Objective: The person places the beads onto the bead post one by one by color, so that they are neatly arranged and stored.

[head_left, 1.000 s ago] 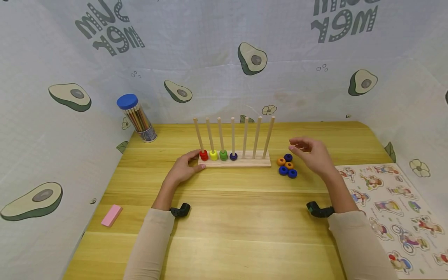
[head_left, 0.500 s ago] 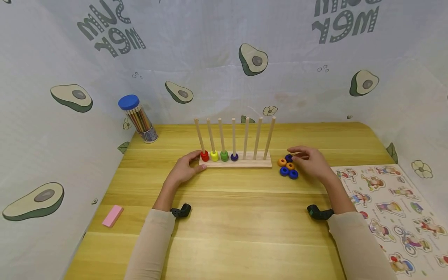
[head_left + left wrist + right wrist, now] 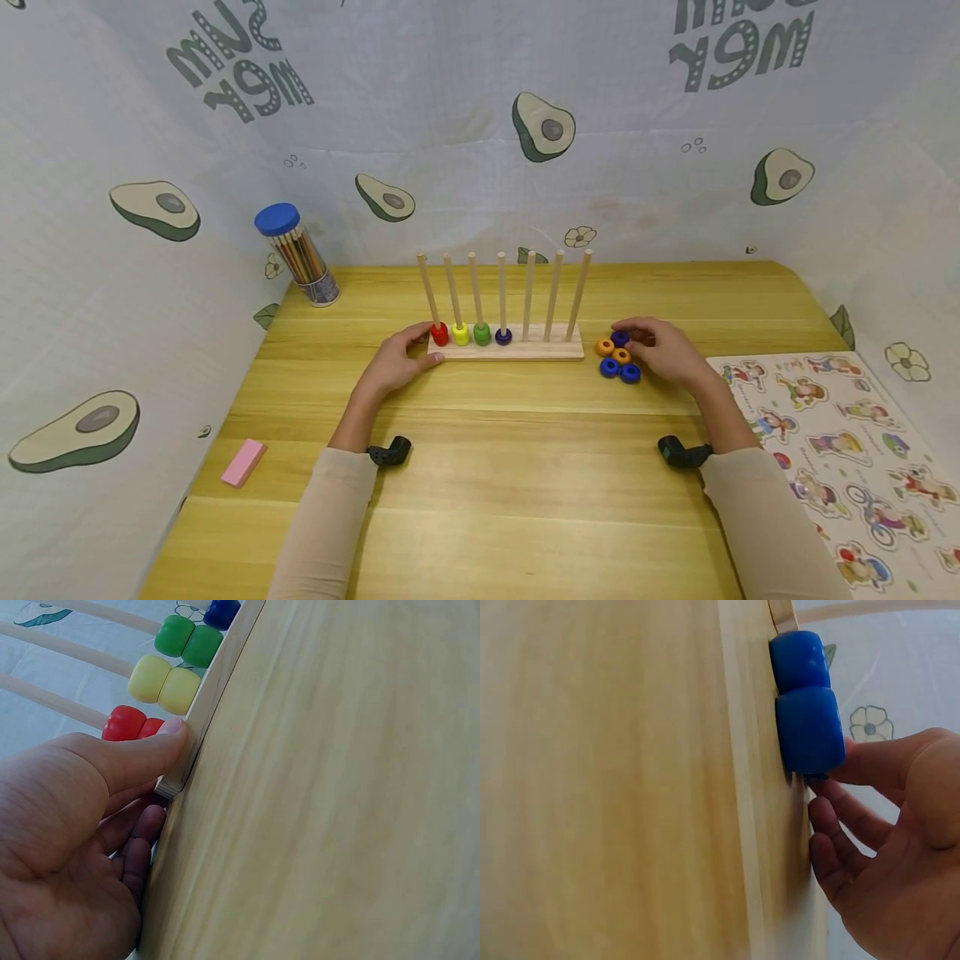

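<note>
A wooden peg rack (image 3: 507, 353) with several upright pegs stands at mid-table. Red beads (image 3: 439, 334), yellow beads (image 3: 461, 334) and green beads (image 3: 482, 334) sit on its left pegs, and a dark blue bead (image 3: 503, 337) on the middle one. My left hand (image 3: 390, 362) grips the rack's left end, thumb on the base's front edge in the left wrist view. To the right, my right hand (image 3: 666, 352) pinches the farthest blue bead (image 3: 619, 338) of a small cluster. Beside it lie two orange beads (image 3: 621, 356) and two nearer blue beads (image 3: 810, 731), which partly hide the pinched one in the right wrist view.
A blue-lidded jar of pencils (image 3: 298, 254) stands at the back left. A pink eraser (image 3: 243, 463) lies at the left edge. At the right, a sheet with cartoon figures (image 3: 817, 417) lies partly under the right forearm. A patterned cloth (image 3: 465, 100) hangs behind the table.
My right hand has come down and slightly left onto the farthest blue bead, its fingers closing about it. The left hand keeps its hold on the rack.
</note>
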The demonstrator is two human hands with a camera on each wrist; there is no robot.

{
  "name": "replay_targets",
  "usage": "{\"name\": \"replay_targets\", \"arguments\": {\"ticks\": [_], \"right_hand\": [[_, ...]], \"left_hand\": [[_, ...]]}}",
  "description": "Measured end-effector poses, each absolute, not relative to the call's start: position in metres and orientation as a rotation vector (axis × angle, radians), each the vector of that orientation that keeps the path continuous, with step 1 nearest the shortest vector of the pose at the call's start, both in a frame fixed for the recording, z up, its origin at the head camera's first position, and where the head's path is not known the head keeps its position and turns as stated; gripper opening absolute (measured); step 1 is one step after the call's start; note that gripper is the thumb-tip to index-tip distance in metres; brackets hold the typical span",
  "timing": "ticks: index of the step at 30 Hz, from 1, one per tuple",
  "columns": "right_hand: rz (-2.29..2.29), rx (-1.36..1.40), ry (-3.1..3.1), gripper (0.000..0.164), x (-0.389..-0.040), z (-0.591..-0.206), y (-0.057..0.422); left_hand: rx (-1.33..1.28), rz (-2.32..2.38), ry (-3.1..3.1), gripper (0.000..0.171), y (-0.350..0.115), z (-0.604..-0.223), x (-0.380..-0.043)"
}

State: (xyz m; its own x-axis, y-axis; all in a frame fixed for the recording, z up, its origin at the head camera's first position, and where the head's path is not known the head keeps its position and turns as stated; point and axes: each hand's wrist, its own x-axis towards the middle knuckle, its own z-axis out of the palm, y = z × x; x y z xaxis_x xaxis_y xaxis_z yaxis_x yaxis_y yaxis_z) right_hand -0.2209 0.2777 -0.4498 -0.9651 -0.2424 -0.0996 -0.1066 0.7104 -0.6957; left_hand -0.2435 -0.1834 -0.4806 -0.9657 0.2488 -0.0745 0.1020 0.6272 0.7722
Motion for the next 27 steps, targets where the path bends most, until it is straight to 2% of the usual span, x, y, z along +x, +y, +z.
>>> {"name": "replay_targets", "arguments": {"ticks": [13, 27], "right_hand": [[-1.102, -0.197, 2.766, 0.039, -0.223, -0.449, 0.277], [-1.193, -0.194, 2.885, 0.048, -0.219, -0.414, 0.274]], "left_hand": [[0.273, 1.252, 2.671, 0.070, -0.183, -0.481, -0.243], [0.276, 1.266, 2.659, 0.070, -0.183, -0.480, -0.243]]}}
